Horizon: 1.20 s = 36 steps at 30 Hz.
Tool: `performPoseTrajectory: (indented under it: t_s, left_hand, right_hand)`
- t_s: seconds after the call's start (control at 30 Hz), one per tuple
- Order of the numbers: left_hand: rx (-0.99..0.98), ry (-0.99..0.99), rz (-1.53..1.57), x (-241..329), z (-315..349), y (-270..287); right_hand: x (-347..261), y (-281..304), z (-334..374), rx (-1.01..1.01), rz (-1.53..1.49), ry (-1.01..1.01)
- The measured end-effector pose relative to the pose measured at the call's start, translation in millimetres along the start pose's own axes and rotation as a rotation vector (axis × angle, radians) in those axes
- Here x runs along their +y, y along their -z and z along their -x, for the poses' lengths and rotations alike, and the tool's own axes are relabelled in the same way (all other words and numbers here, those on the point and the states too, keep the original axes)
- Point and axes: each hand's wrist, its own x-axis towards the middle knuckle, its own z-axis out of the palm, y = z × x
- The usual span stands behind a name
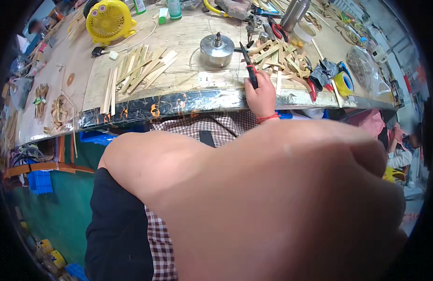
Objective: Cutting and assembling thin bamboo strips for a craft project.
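My right hand [262, 93], with a red cord at its wrist, rests at the table's front edge. Its fingers are wrapped round a slim black tool [248, 63] with a red band; the exact kind I cannot make out. Left of the tool's tip stands a round metal alcohol burner [216, 52]. Just right of it lies a heap of flat bamboo strips [284, 58]. Very close to the camera, my left hand [338, 187] looms large and blurred, covering the lower right. Its fingers are mostly hidden, and it hides much of my right forearm.
More bamboo strips [139, 70] lie left of the burner, below a yellow fan [108, 22]. Red-handled pliers [277, 30], a steel flask [295, 15] and a yellow tape roll [343, 83] are on the right. Dark patterned tape [155, 107] lines the table edge.
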Motion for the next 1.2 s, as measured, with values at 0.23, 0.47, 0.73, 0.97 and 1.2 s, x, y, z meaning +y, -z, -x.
performPoseTrajectory:
  t_s: [0.23, 0.47, 0.73, 0.97, 1.2]
  left_hand:
    - [-0.01, 0.028, -0.021, -7.3, -13.0, -16.6]
    - [-0.039, 0.069, -0.082, -0.1, -5.2, -16.8]
    - [-0.046, 0.066, -0.084, -6.4, -2.7, -15.1]
    - [-0.066, 0.048, -0.069, -5.6, 0.3, -19.7]
    - [-0.085, 0.035, -0.059, -13.4, 6.4, -13.0]
  right_hand:
    - [0.3, -3.3, 1.8, 0.005, 0.009, -0.008]
    - [5.9, 4.7, 0.9, -0.041, 0.036, -0.039]
    - [5.0, 0.5, 1.7, -0.046, -0.002, -0.031]
    - [0.6, 0.7, 1.6, -0.063, -0.001, -0.065]
    - [4.4, -0.9, 2.4, -0.027, 0.0, -0.028]
